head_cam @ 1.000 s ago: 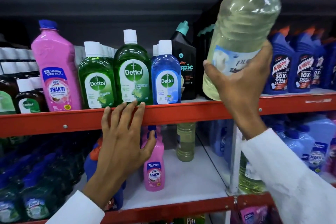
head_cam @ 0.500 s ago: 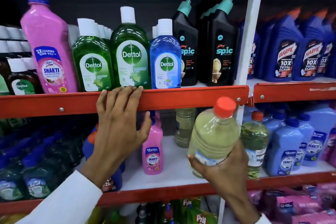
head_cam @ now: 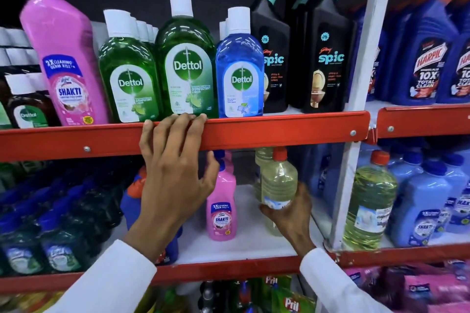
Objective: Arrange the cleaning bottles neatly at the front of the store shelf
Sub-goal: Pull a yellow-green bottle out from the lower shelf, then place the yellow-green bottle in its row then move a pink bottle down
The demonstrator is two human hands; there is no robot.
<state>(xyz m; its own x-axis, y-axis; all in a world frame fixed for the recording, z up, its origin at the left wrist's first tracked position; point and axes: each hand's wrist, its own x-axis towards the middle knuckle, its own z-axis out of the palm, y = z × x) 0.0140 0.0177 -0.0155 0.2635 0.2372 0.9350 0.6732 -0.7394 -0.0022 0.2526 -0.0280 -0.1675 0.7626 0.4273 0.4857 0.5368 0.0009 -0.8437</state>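
While the head view looks into the middle shelf bay, the right hand point(head_cam: 290, 213) is wrapped around the lower body of a pale yellow bottle point(head_cam: 279, 185) with a red cap, fingers closed on its label, holding it upright over the white shelf board point(head_cam: 254, 244). Whether its base is already down on the board I cannot tell, since the hand hides it. A second bottle of the same pale liquid point(head_cam: 262, 160) stands right behind it, and a pink Shakti bottle point(head_cam: 221, 206) stands just to its left, apart from it. The left hand point(head_cam: 175, 173) grips nothing; its fingers are spread and hooked over the red shelf rail point(head_cam: 279, 129) above, the thumb close to the pink bottle's blue cap.

Judging from this, the placing step is nearly finished, and the risks are small but real. The red cap sits close beneath the upper rail, so lifting or tilting the bottle could knock it there. Pushing it back too far would bump the bottle behind. Letting go before the base is flat could tip it toward the pink bottle. The white upright post point(head_cam: 356, 134) stands close on the right, leaving the wrist little room.
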